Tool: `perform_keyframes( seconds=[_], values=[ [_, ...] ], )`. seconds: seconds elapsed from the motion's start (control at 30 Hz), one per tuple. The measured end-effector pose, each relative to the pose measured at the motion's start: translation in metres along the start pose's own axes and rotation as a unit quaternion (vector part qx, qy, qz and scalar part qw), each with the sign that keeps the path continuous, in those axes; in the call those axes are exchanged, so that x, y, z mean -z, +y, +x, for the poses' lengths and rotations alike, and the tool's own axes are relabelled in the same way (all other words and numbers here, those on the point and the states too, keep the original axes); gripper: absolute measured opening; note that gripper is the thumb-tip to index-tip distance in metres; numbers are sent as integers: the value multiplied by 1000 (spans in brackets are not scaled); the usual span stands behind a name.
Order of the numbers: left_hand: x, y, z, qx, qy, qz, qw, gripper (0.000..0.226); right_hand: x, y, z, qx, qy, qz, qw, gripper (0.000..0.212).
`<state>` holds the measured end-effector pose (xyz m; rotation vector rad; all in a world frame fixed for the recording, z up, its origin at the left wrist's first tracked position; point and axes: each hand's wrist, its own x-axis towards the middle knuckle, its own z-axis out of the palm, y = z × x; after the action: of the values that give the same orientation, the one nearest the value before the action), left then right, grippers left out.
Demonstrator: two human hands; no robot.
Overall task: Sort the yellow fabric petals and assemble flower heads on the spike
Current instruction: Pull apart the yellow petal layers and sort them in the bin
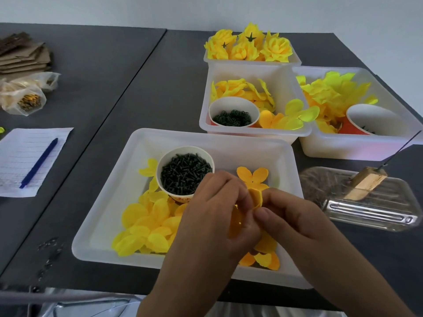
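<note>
From the head view, an orange-yellow fabric petal is pinched between the left hand and the right hand, fingers of both curled onto it, probably so that stuck layers can be peeled apart. It is held over the near white tray, where loose petals and a cup of dark green pegs are kept within reach. The spike is seen unused in its wooden block, to the right.
</note>
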<state>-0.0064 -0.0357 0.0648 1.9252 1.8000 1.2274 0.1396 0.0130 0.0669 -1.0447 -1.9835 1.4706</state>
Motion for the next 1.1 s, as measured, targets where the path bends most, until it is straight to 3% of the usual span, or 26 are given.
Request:
perform_keyframes(
  seconds=[0.23, 0.57, 0.67, 0.77, 0.87, 1.0, 1.1],
  values=[
    [-5, -3, -5, 29, 29, -24, 999, 6, -11, 0, -2, 24, 59, -76, 995, 36],
    [-17, 5, -8, 10, 43, -17, 999, 7, -11, 9, 4, -25, 167, -34, 985, 30],
    [-16, 5, -8, 4, 64, -1, 998, 11, -9, 6, 6, -32, 132, 25, 990, 29],
    [-10, 2, -8, 5, 61, 4, 998, 14, -2, 0, 9, -85, 7, 104, 991, 45],
    [-9, 0, -10, -7, 80, 15, 997, 17, -1, -2, 11, -121, -35, 172, 977, 35],
    [-12, -2, -14, 1, 132, 37, 991, 19, -9, 1, 14, -111, 68, 193, 972, 12],
    [-17, -3, -16, 43, 155, 53, 986, 14, -19, 0, 14, -48, 167, 175, 969, 21]
  ],
)
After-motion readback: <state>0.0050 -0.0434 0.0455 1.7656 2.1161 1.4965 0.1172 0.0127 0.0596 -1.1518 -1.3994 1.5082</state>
